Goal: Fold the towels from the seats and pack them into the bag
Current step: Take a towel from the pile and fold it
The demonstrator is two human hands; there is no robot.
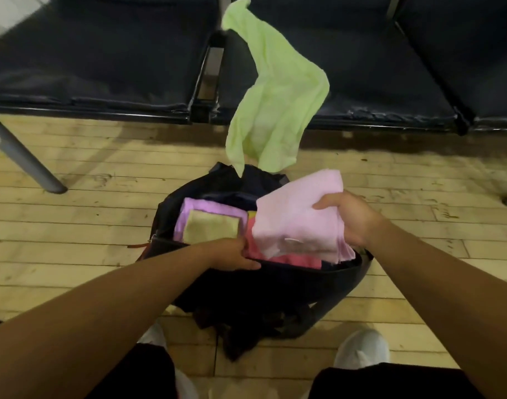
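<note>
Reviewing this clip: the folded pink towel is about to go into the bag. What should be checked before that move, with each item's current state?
1. Right hand grip on the pale pink towel, thumb on top: ok.
2. Pale pink towel folded, layered edges showing: ok.
3. Bag mouth held open by the left hand at the near rim: ok.
4. Room inside beside the purple towel and tan towel: cannot tell.
5. Seats cleared: not ok, the green towel hangs unfolded off the seat.
</note>
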